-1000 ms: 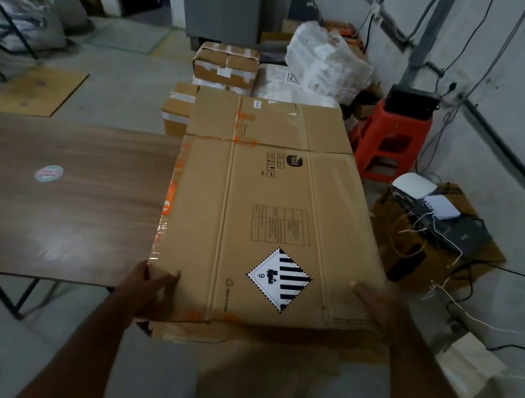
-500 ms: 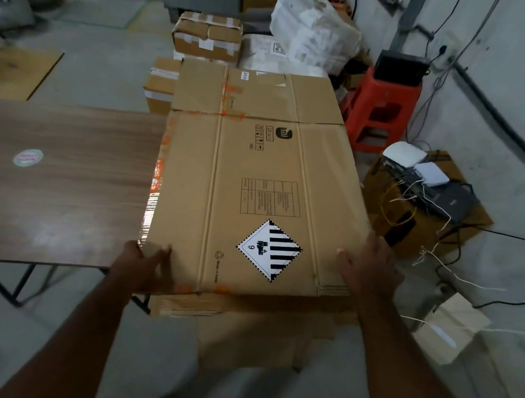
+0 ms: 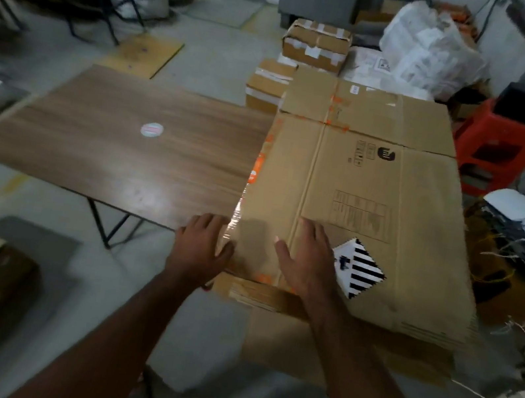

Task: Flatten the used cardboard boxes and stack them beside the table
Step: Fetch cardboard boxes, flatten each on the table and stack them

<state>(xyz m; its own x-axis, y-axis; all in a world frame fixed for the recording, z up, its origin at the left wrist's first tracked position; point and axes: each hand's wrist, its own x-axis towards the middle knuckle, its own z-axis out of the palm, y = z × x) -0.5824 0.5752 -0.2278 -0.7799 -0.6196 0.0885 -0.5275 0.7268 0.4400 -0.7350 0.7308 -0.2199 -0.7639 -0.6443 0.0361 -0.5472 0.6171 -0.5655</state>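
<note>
- I see the flattened box [image 3: 369, 196] lying flat on top of a stack of cardboard [image 3: 272, 299], just beside the table's [image 3: 117, 143] right edge.
- My left hand [image 3: 201, 247] rests at the box's near left corner, fingers curled lightly over the taped edge; whether they clamp it I cannot tell.
- My right hand [image 3: 308, 258] lies palm-down on the box, fingers straight and slightly apart, just left of the striped diamond label [image 3: 360, 269].
- A round sticker [image 3: 151, 129] sits on the table.
- Beyond the box stand taped cartons [image 3: 316, 46]; a red stool [image 3: 503, 142] is to the right.
</note>
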